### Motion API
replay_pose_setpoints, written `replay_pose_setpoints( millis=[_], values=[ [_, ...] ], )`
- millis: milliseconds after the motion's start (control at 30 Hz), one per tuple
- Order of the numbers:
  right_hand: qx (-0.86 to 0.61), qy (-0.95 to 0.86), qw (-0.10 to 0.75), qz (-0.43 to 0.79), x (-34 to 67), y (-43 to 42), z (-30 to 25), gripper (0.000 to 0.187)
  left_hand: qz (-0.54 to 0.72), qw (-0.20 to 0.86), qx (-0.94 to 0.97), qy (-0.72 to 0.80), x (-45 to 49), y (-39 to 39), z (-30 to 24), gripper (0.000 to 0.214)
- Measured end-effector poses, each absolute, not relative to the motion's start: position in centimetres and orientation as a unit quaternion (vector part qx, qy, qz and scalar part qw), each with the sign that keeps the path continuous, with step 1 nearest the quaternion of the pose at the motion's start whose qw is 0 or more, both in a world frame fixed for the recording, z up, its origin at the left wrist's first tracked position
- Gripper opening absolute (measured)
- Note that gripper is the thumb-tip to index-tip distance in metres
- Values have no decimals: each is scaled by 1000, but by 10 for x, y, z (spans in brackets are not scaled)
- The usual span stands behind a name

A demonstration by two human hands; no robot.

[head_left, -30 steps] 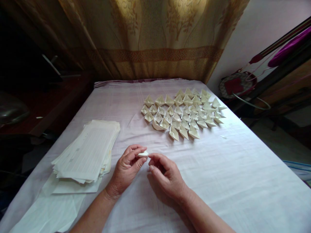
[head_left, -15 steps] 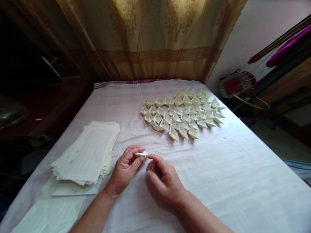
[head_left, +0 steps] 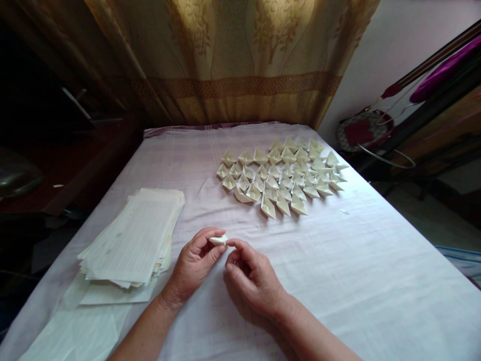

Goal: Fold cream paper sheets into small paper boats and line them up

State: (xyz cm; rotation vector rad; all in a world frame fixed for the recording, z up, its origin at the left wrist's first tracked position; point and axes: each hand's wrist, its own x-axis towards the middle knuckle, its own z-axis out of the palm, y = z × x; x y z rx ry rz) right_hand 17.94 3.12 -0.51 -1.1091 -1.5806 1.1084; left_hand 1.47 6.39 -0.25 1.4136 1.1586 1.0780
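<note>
Between the thumb and fingers of my left hand [head_left: 195,259] is a small folded piece of white paper [head_left: 218,240], held just above the cloth. My right hand [head_left: 255,278] is close by on the right. Its index fingertip touches the right end of the folded paper, while the thumb stays apart and the other fingers are curled. Beyond both hands, several folded paper boats [head_left: 271,181] stand in close rows. To the left lies a stack of printed paper sheets [head_left: 131,235], its edges uneven.
A pale checked cloth [head_left: 338,271] covers the table. A gold patterned curtain [head_left: 233,85] hangs behind it. A round bag [head_left: 364,131] is beyond the right edge, and a dark red surface [head_left: 71,170] is at the left. A tiny paper scrap [head_left: 344,211] lies right of the boats.
The folded paper is turned slightly in my left fingers. Both hands stay nearly in place, and the whole view has shifted a little.
</note>
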Motion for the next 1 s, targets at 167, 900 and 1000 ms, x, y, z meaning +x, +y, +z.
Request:
replay_pose_setpoints(
  millis=[167,900,1000],
  values=[
    [-449,-645,435,440,179,30,-7,45,456,456,612,457,19,61,-4,18],
    [-490,-739,427,177,188,39,-11,23,380,474,620,496,17,62,-3,22],
    [-488,-750,415,165,190,40,-11,23,368,456,643,493,16,64,-1,18]
  ],
)
